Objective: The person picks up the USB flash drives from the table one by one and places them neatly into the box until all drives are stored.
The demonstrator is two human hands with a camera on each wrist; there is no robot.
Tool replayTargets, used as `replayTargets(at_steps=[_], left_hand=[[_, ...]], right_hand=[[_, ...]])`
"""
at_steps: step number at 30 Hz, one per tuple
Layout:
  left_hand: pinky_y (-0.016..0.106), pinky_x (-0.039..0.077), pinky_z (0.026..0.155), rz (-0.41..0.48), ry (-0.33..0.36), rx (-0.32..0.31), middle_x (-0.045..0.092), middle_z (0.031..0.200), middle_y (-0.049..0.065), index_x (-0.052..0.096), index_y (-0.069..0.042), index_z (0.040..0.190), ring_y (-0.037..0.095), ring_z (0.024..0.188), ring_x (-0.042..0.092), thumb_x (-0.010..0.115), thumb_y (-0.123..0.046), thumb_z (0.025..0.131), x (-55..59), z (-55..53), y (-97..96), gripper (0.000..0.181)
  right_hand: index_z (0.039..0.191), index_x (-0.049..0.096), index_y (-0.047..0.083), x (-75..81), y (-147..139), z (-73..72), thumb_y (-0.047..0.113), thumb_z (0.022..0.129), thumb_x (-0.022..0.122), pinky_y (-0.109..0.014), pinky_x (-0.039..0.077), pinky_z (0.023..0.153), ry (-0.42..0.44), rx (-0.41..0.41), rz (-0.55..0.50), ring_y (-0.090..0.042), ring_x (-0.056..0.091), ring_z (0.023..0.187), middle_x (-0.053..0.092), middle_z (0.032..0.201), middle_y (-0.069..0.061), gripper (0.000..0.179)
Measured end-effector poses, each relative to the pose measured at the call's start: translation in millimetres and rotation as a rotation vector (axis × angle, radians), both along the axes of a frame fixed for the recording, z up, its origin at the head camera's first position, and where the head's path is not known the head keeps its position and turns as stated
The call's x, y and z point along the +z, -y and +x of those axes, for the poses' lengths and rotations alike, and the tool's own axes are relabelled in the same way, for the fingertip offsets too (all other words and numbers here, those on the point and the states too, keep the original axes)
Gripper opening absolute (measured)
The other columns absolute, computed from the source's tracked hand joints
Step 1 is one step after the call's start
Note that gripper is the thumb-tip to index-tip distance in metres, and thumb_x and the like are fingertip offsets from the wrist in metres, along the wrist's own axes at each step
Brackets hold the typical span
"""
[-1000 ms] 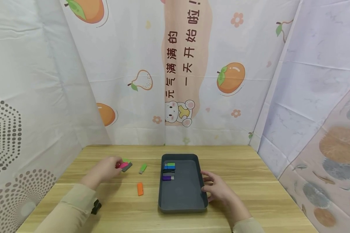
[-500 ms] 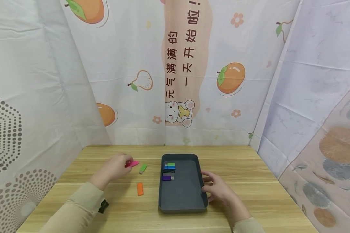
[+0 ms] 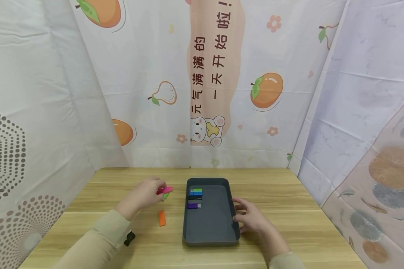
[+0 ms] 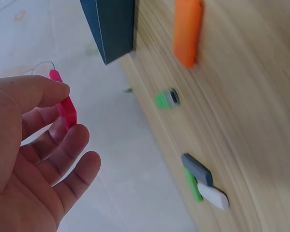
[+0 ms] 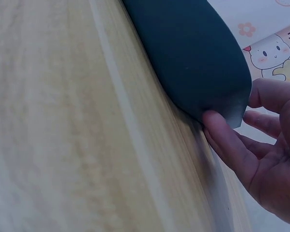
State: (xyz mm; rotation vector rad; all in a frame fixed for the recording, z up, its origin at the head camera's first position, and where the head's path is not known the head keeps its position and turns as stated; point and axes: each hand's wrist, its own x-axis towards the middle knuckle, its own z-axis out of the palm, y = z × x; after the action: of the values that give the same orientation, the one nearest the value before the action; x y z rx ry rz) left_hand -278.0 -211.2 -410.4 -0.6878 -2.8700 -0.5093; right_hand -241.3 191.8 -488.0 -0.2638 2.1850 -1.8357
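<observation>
My left hand pinches a pink USB stick between thumb and fingertips, raised over the left half of the table. In the head view, the pink stick overlaps a green USB stick lying beneath. Nearer me lies an orange USB stick. A dark grey stick, a thin green one and a white one lie bunched together, hidden behind my hand in the head view. My right hand rests against the right wall of the dark grey tray, its fingers relaxed.
Inside the tray, a column of several USB sticks lies along the left wall, from green and blue at the far end to a purple one nearest me. The wooden table ends at a printed curtain behind, with cloth on both sides.
My left hand lifts the pink stick from the bunch and carries it right, over the loose green stick. My right hand and the tray stay in place.
</observation>
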Motion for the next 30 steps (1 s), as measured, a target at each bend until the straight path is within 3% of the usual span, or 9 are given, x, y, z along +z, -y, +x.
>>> replayTargets(at_steps=[15, 24, 30], left_hand=[[0.034, 0.053, 0.072, -0.048, -0.038, -0.076, 0.060, 0.087, -0.005, 0.072, -0.014, 0.093, 0.015, 0.076, 0.052, 0.078, -0.013, 0.086, -0.9, 3.4, -39.6, 0.009], [0.029, 0.051, 0.067, -0.036, -0.004, -0.129, 0.057, 0.086, -0.005, 0.073, -0.014, 0.095, 0.013, 0.073, 0.052, 0.077, -0.013, 0.088, -3.9, 2.2, -58.1, 0.008], [0.030, 0.054, 0.074, -0.089, -0.012, -0.140, 0.062, 0.094, -0.005, 0.072, -0.016, 0.096, 0.012, 0.079, 0.054, 0.077, -0.018, 0.090, -8.5, 1.6, -69.6, 0.008]], right_hand=[[0.157, 0.033, 0.002, 2.2, 0.2, 1.7, -0.005, 0.086, 0.065, -0.054, 0.060, 0.066, -0.008, 0.011, -0.001, -0.042, 0.056, 0.116, 0.042, 0.141, -0.033, 0.078], [0.157, 0.033, 0.002, 1.8, 0.4, 1.9, -0.006, 0.085, 0.064, -0.055, 0.059, 0.065, -0.004, 0.005, -0.007, -0.042, 0.056, 0.115, 0.042, 0.141, -0.033, 0.079], [0.157, 0.033, 0.001, 2.4, 0.6, 1.7, -0.006, 0.084, 0.065, -0.055, 0.059, 0.065, 0.002, 0.004, -0.014, -0.041, 0.057, 0.113, 0.042, 0.141, -0.033, 0.079]])
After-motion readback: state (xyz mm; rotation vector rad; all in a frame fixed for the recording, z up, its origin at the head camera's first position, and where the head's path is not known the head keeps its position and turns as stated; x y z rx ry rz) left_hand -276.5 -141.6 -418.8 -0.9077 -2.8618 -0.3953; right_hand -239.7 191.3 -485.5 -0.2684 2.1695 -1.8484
